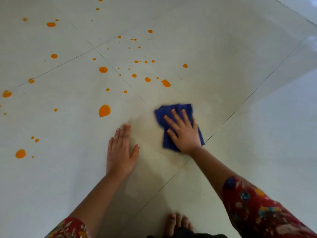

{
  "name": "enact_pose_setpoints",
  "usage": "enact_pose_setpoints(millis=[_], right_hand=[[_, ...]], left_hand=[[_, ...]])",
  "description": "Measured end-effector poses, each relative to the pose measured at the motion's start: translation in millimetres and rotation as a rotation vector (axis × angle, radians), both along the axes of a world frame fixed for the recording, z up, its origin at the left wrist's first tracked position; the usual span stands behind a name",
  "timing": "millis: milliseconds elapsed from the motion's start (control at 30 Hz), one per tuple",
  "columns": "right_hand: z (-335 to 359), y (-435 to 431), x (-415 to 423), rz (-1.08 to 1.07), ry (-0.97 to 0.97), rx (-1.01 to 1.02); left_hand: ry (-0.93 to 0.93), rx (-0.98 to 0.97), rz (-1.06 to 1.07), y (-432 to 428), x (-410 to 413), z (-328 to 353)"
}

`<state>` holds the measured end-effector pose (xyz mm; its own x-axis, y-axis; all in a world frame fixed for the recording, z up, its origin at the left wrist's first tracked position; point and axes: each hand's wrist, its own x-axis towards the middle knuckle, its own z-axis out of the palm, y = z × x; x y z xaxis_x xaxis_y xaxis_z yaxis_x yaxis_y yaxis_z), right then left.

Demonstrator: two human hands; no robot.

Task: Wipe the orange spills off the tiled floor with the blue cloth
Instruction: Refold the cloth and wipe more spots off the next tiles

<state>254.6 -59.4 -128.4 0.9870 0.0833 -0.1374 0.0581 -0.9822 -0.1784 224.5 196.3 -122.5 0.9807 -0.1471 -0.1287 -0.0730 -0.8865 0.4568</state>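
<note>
**Cloth down, most of the splatter still waiting**

The right hand (184, 133) lies flat on the folded dark-blue cloth (173, 110), its fingers (173, 113) spread wide and pressing down rather than curled round it; the cloth sits on the pale tiled floor (223, 74) just beside a crossing of grout lines. Its edges are blurred, so I judge a wiping stroke is under way. The left hand (120, 152) rests palm-down on bare tile at about nine o'clock from the cloth, fingers straight and close together, holding nothing, seemingly propping the person up.

Around the cloth the tile looks faintly yellowish and smeared, which suggests this patch has been gone over. The orange spills (104, 110) lie from nine round to twelve o'clock of it: a large drop near the left fingertips, an elongated one (166, 83) at twelve, and many small dots farther out.

So the job seems early. The next move likely calls for sweeping the cloth up toward twelve, then left, perhaps with the propping hand shifted aside.
</note>
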Motion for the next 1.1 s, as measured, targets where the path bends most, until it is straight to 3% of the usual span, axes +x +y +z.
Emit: enact_pose_setpoints(millis=[67, 133, 267, 367, 500, 633, 700, 767, 900, 1000, 1100], right_hand=[[-0.5, 4.6, -57.7, 0.245, 0.008, 0.006], [-0.5, -22.3, -108.8, 0.269, 0.017, -0.003], [0.4, -75.9, -94.9, -0.254, 0.034, -0.040], [2.1, -54.2, -22.6, -0.382, 0.016, -0.037], [-5.2, 11.4, 16.7, -0.154, -0.030, 0.029], [-4.5, 18.2, -59.1, 0.290, -0.029, 0.007], [-2.8, -12.0, -70.7, 0.250, -0.041, 0.031], [-3.7, -30.6, -52.2, 0.066, -0.027, 0.024], [-5.0, 5.5, 27.1, -0.119, -0.051, 0.034], [-8.7, 54.6, 44.0, -0.008, -0.055, 0.064], [-11.1, 63.4, -4.8, 0.279, -0.081, 0.042]], left_hand=[[0.018, 0.032, -0.023, 10.5, -7.1, 0.5], [0.022, 0.057, -0.056, 17.1, -11.7, 2.4], [0.037, 0.096, -0.085, 20.1, -21.4, 4.4], [0.060, 0.125, -0.078, 17.9, -24.4, 5.3], [0.053, 0.184, -0.099, 17.8, -21.1, 9.1], [0.079, 0.215, -0.119, 21.7, -18.7, 13.2], [0.093, 0.211, -0.125, 21.8, -18.2, 13.4], [0.109, 0.211, -0.140, 21.8, -17.9, 14.9], [0.157, 0.228, -0.199, 28.5, -9.0, 26.0], [0.198, 0.293, -0.237, 39.6, -1.3, 40.2], [0.253, 0.367, -0.329, 54.8, 10.5, 54.7]])
